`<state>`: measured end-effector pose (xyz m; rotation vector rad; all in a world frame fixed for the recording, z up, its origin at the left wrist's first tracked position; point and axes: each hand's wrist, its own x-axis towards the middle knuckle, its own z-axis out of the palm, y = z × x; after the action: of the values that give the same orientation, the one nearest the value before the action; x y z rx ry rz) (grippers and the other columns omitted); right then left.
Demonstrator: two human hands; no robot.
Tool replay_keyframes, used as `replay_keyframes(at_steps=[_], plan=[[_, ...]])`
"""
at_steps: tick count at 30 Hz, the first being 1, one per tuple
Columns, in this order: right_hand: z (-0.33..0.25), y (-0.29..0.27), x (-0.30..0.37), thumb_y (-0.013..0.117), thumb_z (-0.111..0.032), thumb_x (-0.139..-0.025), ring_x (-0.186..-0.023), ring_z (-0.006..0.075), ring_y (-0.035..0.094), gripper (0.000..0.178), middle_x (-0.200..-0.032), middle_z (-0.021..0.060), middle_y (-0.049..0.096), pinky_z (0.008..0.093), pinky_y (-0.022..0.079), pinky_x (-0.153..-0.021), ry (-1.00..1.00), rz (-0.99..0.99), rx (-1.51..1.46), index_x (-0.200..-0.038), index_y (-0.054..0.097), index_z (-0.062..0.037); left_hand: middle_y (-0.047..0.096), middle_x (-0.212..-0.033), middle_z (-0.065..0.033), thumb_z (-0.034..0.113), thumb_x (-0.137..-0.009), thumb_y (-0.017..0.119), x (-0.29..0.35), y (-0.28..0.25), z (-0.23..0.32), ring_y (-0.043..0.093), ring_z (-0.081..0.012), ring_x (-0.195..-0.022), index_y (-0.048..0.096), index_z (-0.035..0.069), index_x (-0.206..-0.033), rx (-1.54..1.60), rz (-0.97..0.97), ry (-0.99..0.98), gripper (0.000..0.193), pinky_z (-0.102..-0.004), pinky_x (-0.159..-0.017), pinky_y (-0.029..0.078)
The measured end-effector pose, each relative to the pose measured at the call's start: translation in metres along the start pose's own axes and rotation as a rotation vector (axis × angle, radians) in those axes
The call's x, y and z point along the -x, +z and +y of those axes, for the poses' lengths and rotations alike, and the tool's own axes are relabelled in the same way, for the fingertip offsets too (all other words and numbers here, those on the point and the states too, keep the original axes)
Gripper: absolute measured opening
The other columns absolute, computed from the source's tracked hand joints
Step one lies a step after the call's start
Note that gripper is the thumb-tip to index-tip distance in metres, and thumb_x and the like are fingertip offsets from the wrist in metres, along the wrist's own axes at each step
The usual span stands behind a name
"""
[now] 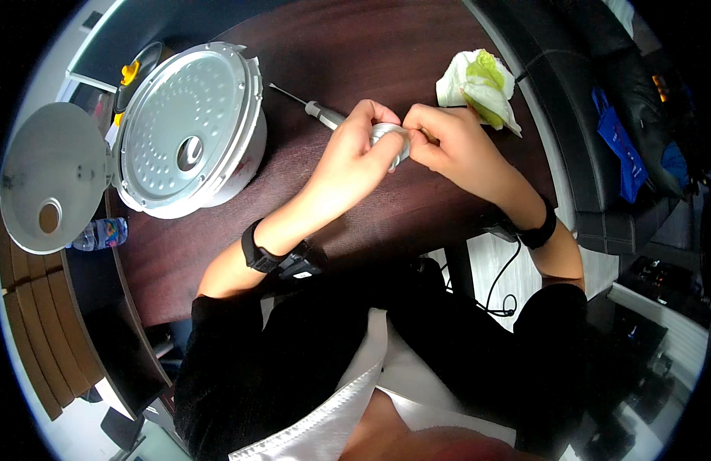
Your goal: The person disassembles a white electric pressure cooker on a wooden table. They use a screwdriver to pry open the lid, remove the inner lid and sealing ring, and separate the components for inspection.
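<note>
Over the dark wooden table (355,38), my left hand (359,150) is closed around a small, round, whitish part (395,138) with ridges. My right hand (451,142) is pinched against the far side of that part, its fingertips meeting those of the left. Fingers cover most of the part, so its exact kind is unclear. Just behind my left hand lies a screwdriver (323,114) with a pale handle, its tip pointing to the far left. A crumpled white and green cloth (478,84) rests beyond my right hand.
At the left stands a rice cooker body with a dimpled silver metal top (190,100). Its pale lid panel (52,165) hangs out beside it, near a plastic bottle (102,233). Cardboard boxes (44,330) stand lower left. A black leather seat (578,100) borders the table's right.
</note>
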<state>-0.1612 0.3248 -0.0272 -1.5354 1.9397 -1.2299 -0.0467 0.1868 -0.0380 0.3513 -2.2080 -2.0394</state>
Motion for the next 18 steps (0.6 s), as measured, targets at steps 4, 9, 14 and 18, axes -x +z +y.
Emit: replay_keyframes(at_steps=[4,9,14,18], plan=[[0.015,0.010,0.000,0.063,-0.008,-0.078,-0.055,0.0273,0.059,0.014,-0.063,0.0126,0.058,0.0337,0.045,-0.050,-0.098,0.115,0.088,-0.079,0.051,-0.0015,0.057,-0.071,-0.0062,0.009,-0.086,0.052,-0.008,0.004,-0.014,0.055,-0.0087,-0.058,0.050,-0.003,-0.091,0.212,0.065,0.014,0.013,-0.0214,-0.046,0.044],[0.014,0.012,-0.003,0.067,-0.019,-0.075,-0.057,0.0309,0.061,0.021,-0.064,0.0151,0.061,0.0376,0.047,-0.052,0.000,0.175,0.369,-0.077,0.055,-0.0015,0.054,-0.077,-0.0062,0.005,-0.085,0.052,-0.014,0.012,-0.025,0.054,-0.0084,-0.056,0.051,-0.002,-0.088,0.204,0.166,0.070,0.009,-0.0205,-0.044,0.044],[0.014,0.005,-0.003,0.066,-0.022,-0.073,-0.059,0.0332,0.061,0.022,-0.065,0.0169,0.061,0.0407,0.048,-0.055,0.210,0.053,0.268,-0.072,0.060,-0.0008,0.060,-0.076,-0.0050,0.005,-0.088,0.049,-0.018,0.014,-0.028,0.051,-0.0059,-0.055,0.051,-0.001,-0.094,0.032,0.188,0.119,0.008,-0.0198,-0.047,0.043],[0.028,0.012,-0.001,0.065,-0.021,-0.073,-0.061,0.0345,0.061,0.021,-0.064,0.0182,0.060,0.0413,0.047,-0.056,0.080,0.086,0.174,-0.073,0.059,-0.0001,0.060,-0.077,-0.0041,0.004,-0.086,0.051,-0.018,0.013,-0.028,0.051,-0.0047,-0.056,0.053,0.000,-0.096,-0.021,0.151,0.151,0.010,-0.0181,-0.048,0.042]])
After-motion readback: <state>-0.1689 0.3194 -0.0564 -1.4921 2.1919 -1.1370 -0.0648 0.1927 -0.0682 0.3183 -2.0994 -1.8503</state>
